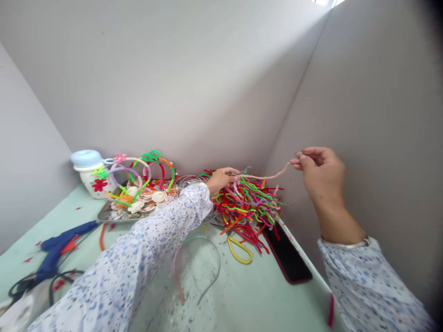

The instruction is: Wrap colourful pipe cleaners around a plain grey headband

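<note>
A pale pink pipe cleaner [266, 177] stretches in a slight sag between my two hands. My right hand [322, 174], raised at the right by the wall, pinches one end between thumb and fingertips. My left hand [221, 180] reaches over a tangled pile of pipe cleaners [254, 200] in red, green, pink, orange and purple. Its fingers are closed around the other end of the pink strand, partly hidden. On the table in front lies a headband [218, 256], partly wrapped in pale pink and green, with bare metal on its right side.
Scissors with yellow handles [240, 251] poke from under the pile, beside a dark phone [290, 258]. At left are a blue glue gun [53, 251] with its cord, a white jar [90, 177] and a metal tray [104, 213] bearing decorated headbands and round pieces. Grey walls enclose the table.
</note>
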### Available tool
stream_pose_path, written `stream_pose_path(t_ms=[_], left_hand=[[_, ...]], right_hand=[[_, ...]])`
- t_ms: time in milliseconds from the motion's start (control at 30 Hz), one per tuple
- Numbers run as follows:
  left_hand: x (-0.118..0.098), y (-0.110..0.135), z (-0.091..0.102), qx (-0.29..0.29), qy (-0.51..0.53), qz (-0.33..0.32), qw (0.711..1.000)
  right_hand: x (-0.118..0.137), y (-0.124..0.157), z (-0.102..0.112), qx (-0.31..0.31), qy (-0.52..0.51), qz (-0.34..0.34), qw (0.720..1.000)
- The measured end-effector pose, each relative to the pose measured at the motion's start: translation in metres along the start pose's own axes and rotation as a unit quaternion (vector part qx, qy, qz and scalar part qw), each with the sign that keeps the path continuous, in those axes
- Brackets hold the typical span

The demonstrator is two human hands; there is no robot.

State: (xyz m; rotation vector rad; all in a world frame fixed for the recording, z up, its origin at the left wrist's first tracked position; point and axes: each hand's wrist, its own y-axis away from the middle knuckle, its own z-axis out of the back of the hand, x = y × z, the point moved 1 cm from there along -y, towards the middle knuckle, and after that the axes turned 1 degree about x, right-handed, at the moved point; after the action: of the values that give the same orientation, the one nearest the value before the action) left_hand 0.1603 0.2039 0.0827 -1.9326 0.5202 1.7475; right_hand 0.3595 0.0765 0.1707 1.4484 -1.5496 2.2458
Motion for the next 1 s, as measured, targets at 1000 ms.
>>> stream_pose_path(t_ms=[1000], left_hand=[[-0.019, 0.034, -0.017, -0.039, -0.471, -0.185, 0.862]], right_hand=[[-0.042, 0.061, -0.058, 0.191, 0.170, 0.066, 0.964]])
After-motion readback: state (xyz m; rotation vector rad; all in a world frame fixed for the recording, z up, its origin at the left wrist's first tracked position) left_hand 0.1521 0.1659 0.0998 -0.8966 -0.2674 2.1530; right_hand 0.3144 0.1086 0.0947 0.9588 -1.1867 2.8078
